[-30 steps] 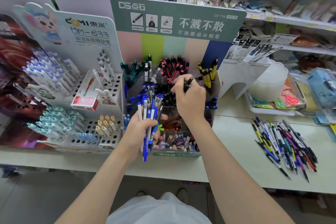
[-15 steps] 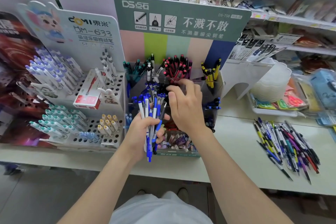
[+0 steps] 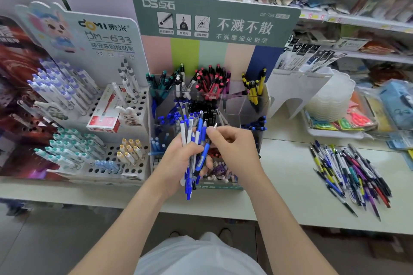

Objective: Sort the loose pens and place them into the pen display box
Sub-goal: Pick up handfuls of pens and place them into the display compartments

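Observation:
My left hand (image 3: 177, 161) grips a bunch of blue and white pens (image 3: 194, 154) upright in front of the clear pen display box (image 3: 234, 105). My right hand (image 3: 232, 149) pinches the top of one pen in that bunch between thumb and fingers. The box's compartments hold green, red, yellow, blue and black pens sorted by colour. A pile of loose pens (image 3: 350, 172) in mixed colours lies on the counter at the right.
A white perforated pen stand (image 3: 138, 109) with a red pen carton (image 3: 105, 116) stands left of the box. A stack of clear trays (image 3: 330, 98) and packets sit at the back right. Shelves of stationery rise behind. The counter edge (image 3: 312, 223) runs along the front.
My right hand left the black pen in the box's middle compartment, drew back toward me, and now pinches a pen in the left hand's bunch.

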Tool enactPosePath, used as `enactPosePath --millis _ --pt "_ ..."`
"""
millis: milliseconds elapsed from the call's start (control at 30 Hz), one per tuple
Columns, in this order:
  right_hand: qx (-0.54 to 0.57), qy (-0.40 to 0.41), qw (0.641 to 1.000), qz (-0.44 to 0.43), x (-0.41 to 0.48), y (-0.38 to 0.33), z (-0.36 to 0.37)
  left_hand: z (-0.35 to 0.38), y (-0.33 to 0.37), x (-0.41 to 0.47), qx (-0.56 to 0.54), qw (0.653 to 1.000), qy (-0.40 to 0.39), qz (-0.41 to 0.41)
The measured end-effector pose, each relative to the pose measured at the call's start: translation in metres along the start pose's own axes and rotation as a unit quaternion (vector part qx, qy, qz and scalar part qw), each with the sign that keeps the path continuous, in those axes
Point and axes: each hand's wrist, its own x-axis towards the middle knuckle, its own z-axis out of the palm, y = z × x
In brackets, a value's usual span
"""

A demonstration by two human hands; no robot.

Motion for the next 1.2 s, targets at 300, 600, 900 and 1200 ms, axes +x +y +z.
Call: enactPosePath --millis 300,600,900,1200 --pt "-0.029 0.013 0.999 0.031 -0.002 0.014 -0.004 0.01 0.002 -0.006 -0.002 1.0 -0.008 -0.007" --pt "-0.034 0.187 0.972 -0.135 -0.004 0.004 -0.007 0.009 0.0 -0.017 -0.074 0.996 0.008 -0.045" --pt "-0.085 0.116 0.981 -0.13 -0.013 -0.004 -0.004 0.014 0.01 -0.013 -0.094 0.994 -0.028 -0.05" --pt "-0.043 0.177 0.98 -0.084 -0.005 -0.021 -0.047 0.026 0.018 0.001 0.036 0.999 0.011 0.023"
